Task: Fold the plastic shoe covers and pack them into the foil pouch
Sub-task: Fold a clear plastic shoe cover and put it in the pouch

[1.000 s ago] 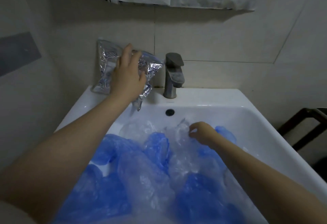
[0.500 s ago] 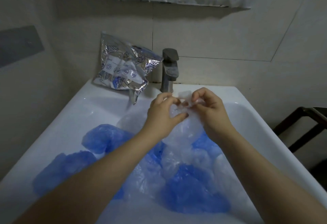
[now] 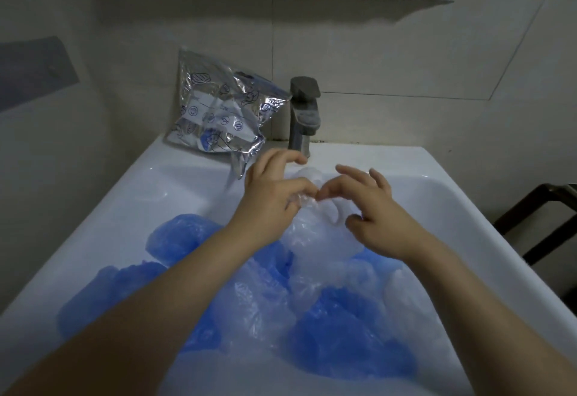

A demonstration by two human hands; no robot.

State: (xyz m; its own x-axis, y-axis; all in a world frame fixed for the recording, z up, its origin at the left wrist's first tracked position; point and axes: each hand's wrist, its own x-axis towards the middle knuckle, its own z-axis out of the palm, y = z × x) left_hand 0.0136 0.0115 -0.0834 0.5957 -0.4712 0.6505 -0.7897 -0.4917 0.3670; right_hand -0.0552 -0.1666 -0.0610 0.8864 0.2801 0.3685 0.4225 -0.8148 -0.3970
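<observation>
Your white sink (image 3: 443,205) holds heaped blue shoe covers (image 3: 337,330); the foil pouch (image 3: 218,114) leans on its back ledge beside the tap (image 3: 304,114). Your left hand (image 3: 274,195) and right hand (image 3: 371,208) seemingly pinch a clear cover (image 3: 318,233) with curled fingers.

White sink (image 3: 437,195), blue and clear shoe covers (image 3: 337,330) heaped in its basin, foil pouch (image 3: 218,114) on its back ledge
</observation>
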